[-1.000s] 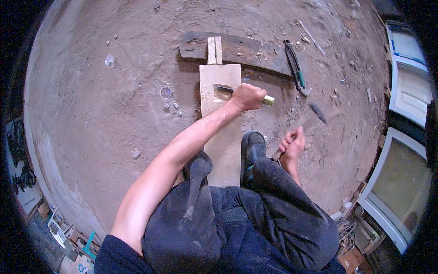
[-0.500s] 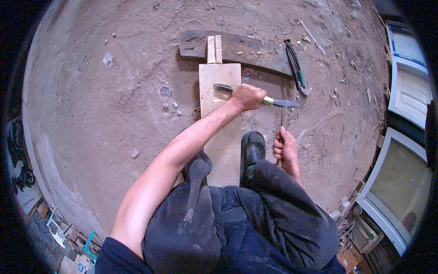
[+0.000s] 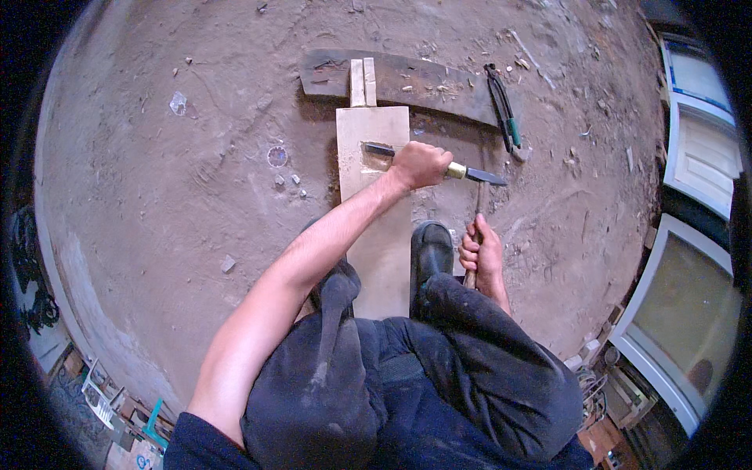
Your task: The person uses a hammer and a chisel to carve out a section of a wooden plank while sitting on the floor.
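My left hand is closed around a chisel, whose dark blade reaches left into a shallow cut recess in a pale wooden board. The chisel's yellowish handle end sticks out on the right of my fist. In my right hand, fingers wrapped round its wooden handle, is a hammer. Its narrow metal head lies against or very close to the chisel's butt. The board runs lengthwise between my legs, and its far end lies near two light wood strips.
Beyond the board a dark, worn plank lies crosswise with chips on it. Long-handled pincers with green on a handle rest at its right end. My shoe is right of the board. Framed panels stand along the right side.
The hammer head, blurred before, is now sharp and a little closer to the chisel's handle end. The chisel stays in the recess. The whole view has shifted slightly.
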### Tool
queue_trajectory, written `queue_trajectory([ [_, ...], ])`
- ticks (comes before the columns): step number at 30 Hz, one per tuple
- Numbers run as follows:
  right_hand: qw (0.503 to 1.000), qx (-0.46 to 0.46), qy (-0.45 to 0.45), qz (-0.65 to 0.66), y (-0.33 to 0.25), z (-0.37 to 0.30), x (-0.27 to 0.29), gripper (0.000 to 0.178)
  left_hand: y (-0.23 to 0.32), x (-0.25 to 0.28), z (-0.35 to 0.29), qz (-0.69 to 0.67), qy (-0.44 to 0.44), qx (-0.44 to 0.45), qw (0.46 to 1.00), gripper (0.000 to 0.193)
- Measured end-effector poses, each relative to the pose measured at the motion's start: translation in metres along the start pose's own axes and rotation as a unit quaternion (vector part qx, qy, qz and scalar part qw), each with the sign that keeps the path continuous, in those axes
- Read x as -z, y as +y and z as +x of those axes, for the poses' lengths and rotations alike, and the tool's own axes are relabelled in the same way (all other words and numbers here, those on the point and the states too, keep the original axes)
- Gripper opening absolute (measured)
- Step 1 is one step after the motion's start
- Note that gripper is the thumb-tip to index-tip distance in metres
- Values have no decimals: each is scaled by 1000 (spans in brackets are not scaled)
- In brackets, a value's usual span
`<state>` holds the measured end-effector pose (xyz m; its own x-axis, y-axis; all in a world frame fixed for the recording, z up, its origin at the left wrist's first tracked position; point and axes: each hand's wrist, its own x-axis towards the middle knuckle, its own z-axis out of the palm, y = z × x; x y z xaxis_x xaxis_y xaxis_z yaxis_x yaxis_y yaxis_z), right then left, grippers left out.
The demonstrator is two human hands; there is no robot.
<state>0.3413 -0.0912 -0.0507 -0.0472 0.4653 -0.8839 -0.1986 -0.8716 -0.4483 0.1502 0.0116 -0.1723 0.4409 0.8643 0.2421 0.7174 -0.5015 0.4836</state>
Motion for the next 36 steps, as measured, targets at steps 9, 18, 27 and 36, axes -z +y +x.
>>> queue_trajectory([
  [9, 946, 243, 143, 158, -4, 11, 6, 33, 0, 6, 2, 1, -6, 15, 1000, 12],
  [18, 988, 114, 30, 98, -8, 15, 12, 33, 0, 8, 1, 1, -17, 0, 1000, 12],
  [27, 998, 23, -37, 50, -10, 2, -4, 31, -1, 7, 1, 4, 25, -4, 1000, 10],
  [36, 980, 151, 25, 127, -24, 3, 27, 31, 10, 15, -4, -26, 9, -51, 998, 11],
])
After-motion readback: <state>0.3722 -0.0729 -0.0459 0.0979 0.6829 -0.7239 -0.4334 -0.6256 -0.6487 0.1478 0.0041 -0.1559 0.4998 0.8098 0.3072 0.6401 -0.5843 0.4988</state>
